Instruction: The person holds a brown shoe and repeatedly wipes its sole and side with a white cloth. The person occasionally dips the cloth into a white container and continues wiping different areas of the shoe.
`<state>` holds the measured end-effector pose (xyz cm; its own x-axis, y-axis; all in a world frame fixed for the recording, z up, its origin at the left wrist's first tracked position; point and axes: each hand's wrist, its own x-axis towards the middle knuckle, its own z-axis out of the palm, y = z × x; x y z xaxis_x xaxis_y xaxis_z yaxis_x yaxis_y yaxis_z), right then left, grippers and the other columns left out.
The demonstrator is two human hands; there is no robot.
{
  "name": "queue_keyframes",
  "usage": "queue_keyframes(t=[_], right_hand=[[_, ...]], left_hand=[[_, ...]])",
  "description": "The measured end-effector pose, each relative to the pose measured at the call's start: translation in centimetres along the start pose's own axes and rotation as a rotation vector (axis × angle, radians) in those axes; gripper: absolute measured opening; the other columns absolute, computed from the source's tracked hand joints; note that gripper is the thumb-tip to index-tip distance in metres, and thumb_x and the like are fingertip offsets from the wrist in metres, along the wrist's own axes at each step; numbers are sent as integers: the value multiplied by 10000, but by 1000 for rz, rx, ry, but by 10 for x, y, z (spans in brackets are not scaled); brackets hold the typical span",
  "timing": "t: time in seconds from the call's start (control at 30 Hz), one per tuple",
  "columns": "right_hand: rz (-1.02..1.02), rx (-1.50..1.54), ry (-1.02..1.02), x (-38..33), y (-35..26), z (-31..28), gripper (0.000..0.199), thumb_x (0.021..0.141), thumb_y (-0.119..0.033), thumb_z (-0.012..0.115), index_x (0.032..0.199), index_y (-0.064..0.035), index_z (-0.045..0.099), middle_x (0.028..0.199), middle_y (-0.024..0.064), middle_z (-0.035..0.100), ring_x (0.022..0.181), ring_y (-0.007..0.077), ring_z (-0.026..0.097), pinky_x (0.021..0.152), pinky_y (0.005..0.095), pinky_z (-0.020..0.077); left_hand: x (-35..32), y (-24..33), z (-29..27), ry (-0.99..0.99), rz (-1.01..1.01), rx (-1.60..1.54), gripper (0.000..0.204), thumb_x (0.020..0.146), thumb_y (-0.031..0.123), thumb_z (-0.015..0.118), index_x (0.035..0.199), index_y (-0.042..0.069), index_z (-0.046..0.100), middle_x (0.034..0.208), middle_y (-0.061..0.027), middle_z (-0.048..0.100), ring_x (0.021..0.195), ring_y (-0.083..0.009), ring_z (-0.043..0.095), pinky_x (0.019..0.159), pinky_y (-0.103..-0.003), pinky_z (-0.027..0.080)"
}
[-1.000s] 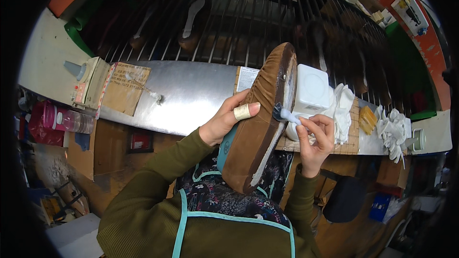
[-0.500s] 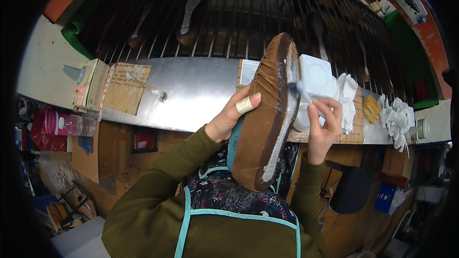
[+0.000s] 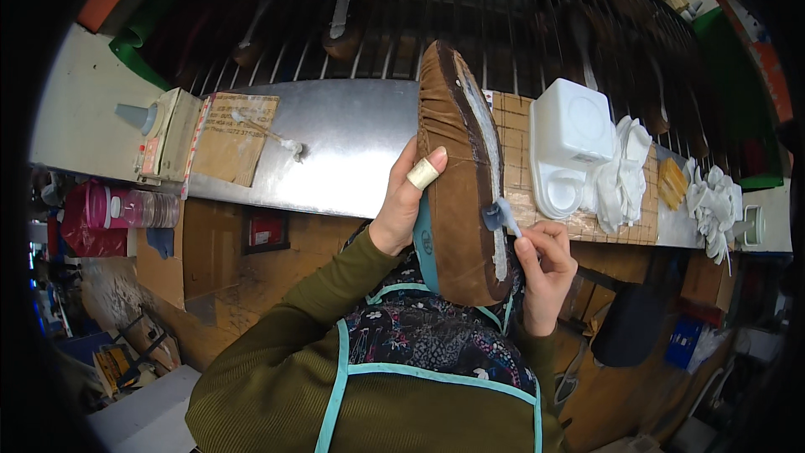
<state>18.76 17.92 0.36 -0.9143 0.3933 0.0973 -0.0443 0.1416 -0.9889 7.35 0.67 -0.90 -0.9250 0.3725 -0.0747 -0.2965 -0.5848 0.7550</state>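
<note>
A brown shoe (image 3: 457, 193) with a gathered upper is turned on its side before me, its sole edge facing right. A whitish, wet-looking coating (image 3: 500, 172) runs along that edge. My left hand (image 3: 404, 205), tape round its thumb, grips the shoe by its opening, where a teal insole (image 3: 426, 252) shows. Between the thumb and fingers of my right hand (image 3: 549, 273) is a small brush (image 3: 501, 216) with a pale handle. Its dark, smeared head touches the sole edge toward the lower end of the shoe.
A metal-topped bench (image 3: 327, 134) crosses ahead, with a dark bar rack (image 3: 394, 25) holding several shoes behind it. On the right stand a white plastic container (image 3: 574, 130), white gloves (image 3: 625, 172) and a yellow block (image 3: 672, 184). At left lie a cotton-tipped stick (image 3: 289, 147) and cardboard (image 3: 231, 138).
The brush has moved down along the sole edge, and my right hand went lower with it. The shoe now stands more upright, its top tipped to the left.
</note>
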Motion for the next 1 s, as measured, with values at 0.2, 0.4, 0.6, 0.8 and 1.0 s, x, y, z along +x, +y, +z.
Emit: queue_keyframes(t=[0.2,0.4,0.6,0.8,1.0], right_hand=[[-142,-144,93,20,3,14,140,815,-36,718,951,-2,716,942,44,530,776,100,524,658,217,433],[-372,-313,170,38,2,18,143,810,-61,731,948,-23,723,950,50,529,755,101,537,622,227,437],[-353,-236,9,47,5,6,157,794,-57,741,945,-17,723,924,46,545,746,99,538,605,221,429],[-224,-115,-123,35,10,-8,153,791,-51,741,936,-8,724,893,37,558,724,94,535,600,216,421],[-154,-88,-200,25,10,-20,162,774,-42,751,929,-5,725,898,36,558,724,93,539,602,219,421]], left_hand=[[-2,0,-1,11,21,79,555,922,255,582,1366,-13,383,1274,-114,526,1153,-178,520,994,-305,409],[-2,5,-2,-51,28,101,555,915,257,591,1354,-18,391,1264,-115,533,1146,-178,525,988,-303,414],[3,10,0,-60,23,109,540,911,261,597,1339,-10,409,1236,-106,549,1116,-166,540,963,-293,430],[12,15,-2,-54,19,127,503,903,255,613,1305,-1,450,1195,-90,570,1074,-149,556,932,-280,446],[19,19,-2,-54,27,176,486,897,253,623,1283,-2,475,1157,-82,590,1041,-140,571,911,-273,457]])
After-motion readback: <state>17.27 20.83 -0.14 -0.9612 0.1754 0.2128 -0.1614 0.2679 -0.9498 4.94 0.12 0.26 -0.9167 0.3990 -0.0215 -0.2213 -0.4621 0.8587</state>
